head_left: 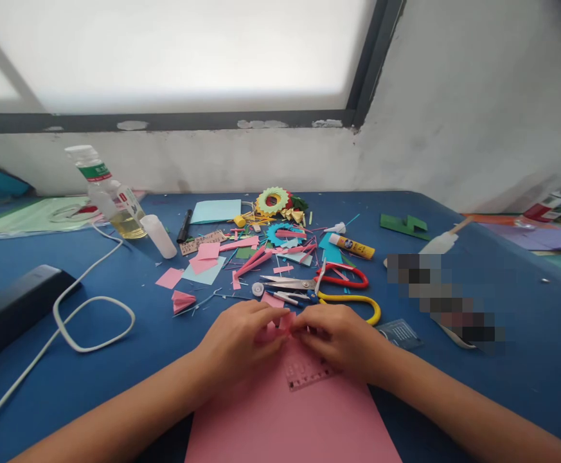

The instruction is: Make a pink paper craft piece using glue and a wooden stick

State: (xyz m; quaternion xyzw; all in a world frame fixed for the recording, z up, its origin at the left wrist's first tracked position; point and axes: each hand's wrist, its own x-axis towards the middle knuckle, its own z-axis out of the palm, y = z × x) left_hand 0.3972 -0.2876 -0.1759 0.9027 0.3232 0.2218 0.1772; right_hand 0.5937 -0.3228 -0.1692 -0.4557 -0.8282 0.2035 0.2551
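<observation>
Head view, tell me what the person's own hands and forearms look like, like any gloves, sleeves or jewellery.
The left hand and right hand are both ungloved, with no ring visible, though some fingers are partly hidden. The left forearm and right forearm show no sleeve, watch, bracelet or clear marking.

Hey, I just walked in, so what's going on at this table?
Someone's left hand and right hand meet above a large pink sheet, holding a small pink paper piece between their fingertips; the fingers partly hide it. A clear ruler lies on the sheet near the right hand. Beyond the hands, on the blue table, scissors and a glue stick lie among scattered colored paper scraps.
</observation>
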